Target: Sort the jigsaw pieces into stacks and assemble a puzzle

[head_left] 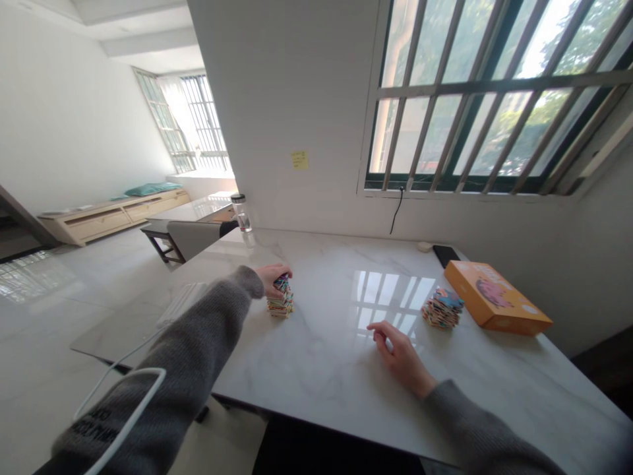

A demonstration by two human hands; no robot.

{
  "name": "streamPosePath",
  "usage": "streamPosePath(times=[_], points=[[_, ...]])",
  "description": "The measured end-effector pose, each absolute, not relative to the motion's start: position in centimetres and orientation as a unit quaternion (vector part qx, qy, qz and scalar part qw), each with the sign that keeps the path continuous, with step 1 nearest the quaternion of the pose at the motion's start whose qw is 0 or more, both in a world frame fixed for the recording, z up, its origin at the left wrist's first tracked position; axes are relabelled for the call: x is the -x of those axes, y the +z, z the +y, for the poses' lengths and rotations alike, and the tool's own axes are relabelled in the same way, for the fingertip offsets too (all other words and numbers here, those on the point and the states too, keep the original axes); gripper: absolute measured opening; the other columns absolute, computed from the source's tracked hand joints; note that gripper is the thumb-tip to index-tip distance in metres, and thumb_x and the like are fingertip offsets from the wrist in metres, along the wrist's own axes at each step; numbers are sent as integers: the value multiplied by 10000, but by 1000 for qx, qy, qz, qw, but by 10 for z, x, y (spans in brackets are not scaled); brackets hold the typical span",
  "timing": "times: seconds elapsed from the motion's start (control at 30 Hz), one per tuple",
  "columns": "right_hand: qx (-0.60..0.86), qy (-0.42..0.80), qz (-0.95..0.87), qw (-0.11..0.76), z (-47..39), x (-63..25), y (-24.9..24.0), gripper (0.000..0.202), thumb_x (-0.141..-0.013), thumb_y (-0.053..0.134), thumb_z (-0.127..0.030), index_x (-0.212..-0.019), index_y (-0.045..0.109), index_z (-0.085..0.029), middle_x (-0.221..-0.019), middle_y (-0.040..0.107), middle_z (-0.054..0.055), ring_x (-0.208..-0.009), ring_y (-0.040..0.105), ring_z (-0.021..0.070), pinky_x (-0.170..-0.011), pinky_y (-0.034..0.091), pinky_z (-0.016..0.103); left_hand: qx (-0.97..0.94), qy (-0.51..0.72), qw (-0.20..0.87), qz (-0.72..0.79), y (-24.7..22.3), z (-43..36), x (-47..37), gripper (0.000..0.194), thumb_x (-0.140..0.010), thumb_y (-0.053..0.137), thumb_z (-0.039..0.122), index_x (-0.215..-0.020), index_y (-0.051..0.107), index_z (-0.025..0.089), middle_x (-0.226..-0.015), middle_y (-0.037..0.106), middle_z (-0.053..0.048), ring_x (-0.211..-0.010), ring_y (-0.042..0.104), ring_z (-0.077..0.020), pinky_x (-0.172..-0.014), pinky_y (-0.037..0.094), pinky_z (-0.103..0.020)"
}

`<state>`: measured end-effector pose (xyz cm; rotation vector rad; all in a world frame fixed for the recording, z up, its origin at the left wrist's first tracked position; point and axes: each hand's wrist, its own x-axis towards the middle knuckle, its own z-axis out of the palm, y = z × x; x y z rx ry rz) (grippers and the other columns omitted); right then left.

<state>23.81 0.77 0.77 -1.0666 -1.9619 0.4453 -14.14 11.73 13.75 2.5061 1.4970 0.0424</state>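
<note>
My left hand (271, 280) is at the top of the left stack of small colourful cards (281, 306), its fingers closed around the upper cards. The stack is uneven, with card edges sticking out at different angles, and my fingers hide part of its top. Over the middle of the table, my right hand (398, 356) has nothing in it; the index finger reaches out and the others are loosely bent. To the right of that hand stands a second uneven stack of similar cards (442, 309), apart from it.
An orange box (497, 297) lies behind the right stack, near a black phone (446, 254) and a small white object (424, 247). A clear bottle (242, 214) stands at the table's (326, 382) far left corner. A white cable (133, 415) crosses by my left sleeve.
</note>
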Motion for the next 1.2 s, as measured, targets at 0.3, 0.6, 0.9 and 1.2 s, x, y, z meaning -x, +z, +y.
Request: streamPosePath(times=[0.3,0.6,0.9,1.2], points=[[446,193,-762,429,8,-240,9,218,-958,444,-255,-1050,634,-206,-772,623,25,-692,605,175,-552,474,261,-852,75,100,508,149,115,143,447,-683,714,328,-1088,572,203,-1038,570,-47,-904,571,-211,-882,456,-304],[436,167,-771,433,8,-240,7,221,-959,447,-220,-1098,618,-219,-762,596,7,-659,578,160,-579,490,265,-831,255,289,401,139,70,64,563,-701,783,442,-1155,546,208,-1006,605,-27,-919,586,-205,-860,482,-342],[369,51,-820,434,15,-231,16,702,-867,668,-273,-1481,326,-276,-1376,474,149,-1278,472,318,-1024,481,539,-453,458,713,279,22,56,-48,729,-573,869,593,-1044,536,147,-906,670,-73,-772,695,-217,-680,552,-346],[314,84,-856,402,48,-213,10,866,-771,785,-251,-1499,315,-265,-1336,547,147,-1309,466,327,-1073,452,544,-438,444,732,274,6,53,-57,635,-617,864,546,-1037,619,138,-942,688,-72,-909,668,-220,-856,519,-346]])
